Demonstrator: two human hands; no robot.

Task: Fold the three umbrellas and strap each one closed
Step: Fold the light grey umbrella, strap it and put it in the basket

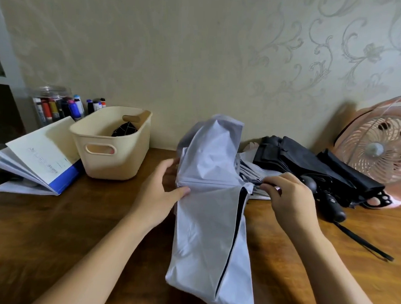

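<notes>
Step rn, imo: gathering the pleats on the pale lilac-white fabric umbrella point(209, 222), so folding, not strapping yet. It's held up in the middle of the shot over the brown wooden table point(74, 238). The lower end hangs toward me and the top flops back toward the wall.

My left hand point(167, 185) grips its left edge at the crease, thumb pressed across the front, fingers behind. My right hand point(288, 193) is curled and pinches the umbrella's right edge. Could be a rib tip or the strap between the fingertips, too blurry to tell tbh.

Next I'd need to flatten the panels one way, roll tight, then find the strap.

The cloth looks loose and baggy, with a dark lining showing along one long slit. A heap of black umbrella cloth point(299, 159) lies behind on the right, near the right hand. Can't tell if that's one or two.
</notes>
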